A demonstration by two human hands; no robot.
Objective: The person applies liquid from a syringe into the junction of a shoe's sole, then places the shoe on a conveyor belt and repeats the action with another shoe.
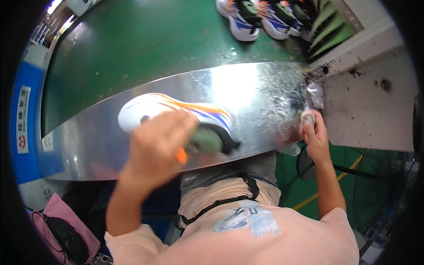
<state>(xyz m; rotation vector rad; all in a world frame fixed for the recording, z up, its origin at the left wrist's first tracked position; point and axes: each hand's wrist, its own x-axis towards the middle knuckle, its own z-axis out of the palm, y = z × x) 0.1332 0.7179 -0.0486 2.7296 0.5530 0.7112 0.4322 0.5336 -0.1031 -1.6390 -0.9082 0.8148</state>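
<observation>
A white sneaker point(132, 110) with orange and purple stripes and a dark green lining lies on its side on the metal worktop, toe to the left. Over its middle is my left hand point(161, 137), a little blurred, fingers curled and pressed together on the shoe. A small orange piece point(181, 155) sticks out below that hand; I cannot tell whether it is part of the shoe. At the worktop's right end, my right hand point(316, 134) is closed round the pale, worn handle of a tool point(308, 116). The tool's far end lies by a crumpled white wad point(315, 92).
Beyond the metal worktop point(88, 137) runs a green conveyor belt point(132, 53), with several similar sneakers point(243, 22) at its far right. Dark crumbs point(287, 88) litter the worktop's right end. A machine panel point(371, 101) bounds the right; a fan point(380, 181) stands below.
</observation>
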